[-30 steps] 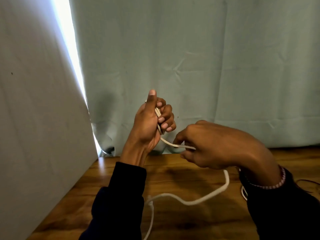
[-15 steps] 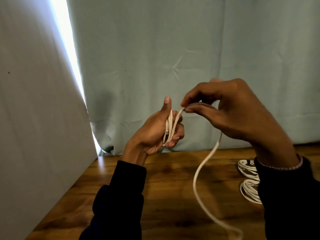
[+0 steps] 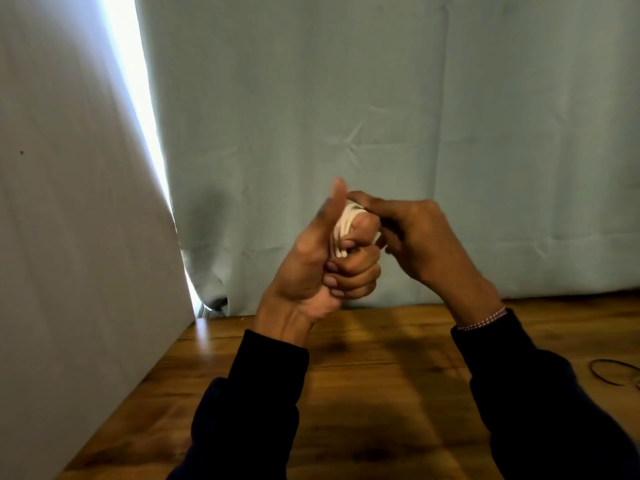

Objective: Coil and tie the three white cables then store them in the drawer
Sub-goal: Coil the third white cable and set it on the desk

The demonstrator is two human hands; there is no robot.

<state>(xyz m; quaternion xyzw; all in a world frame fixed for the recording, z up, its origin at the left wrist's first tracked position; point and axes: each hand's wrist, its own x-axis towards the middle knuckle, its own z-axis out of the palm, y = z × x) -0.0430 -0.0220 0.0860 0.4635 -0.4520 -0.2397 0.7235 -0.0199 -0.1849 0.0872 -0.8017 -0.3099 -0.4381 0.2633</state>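
Beside the right sleeve point(image 3: 540, 403), bands point(image 3: 611, 373) lie on table point(image 3: 381, 393).

Loose cable point(image 3: 344, 225) tail now wound onto left hand point(image 3: 320, 268); right hand point(image 3: 415, 237) moved in against it.

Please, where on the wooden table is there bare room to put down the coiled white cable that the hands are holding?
Bare wood shows on the table between the two dark sleeves, and along the far edge under the curtain. Less room at the right edge, where thin dark loops lie. The left hand and right hand hold the cable above the table.
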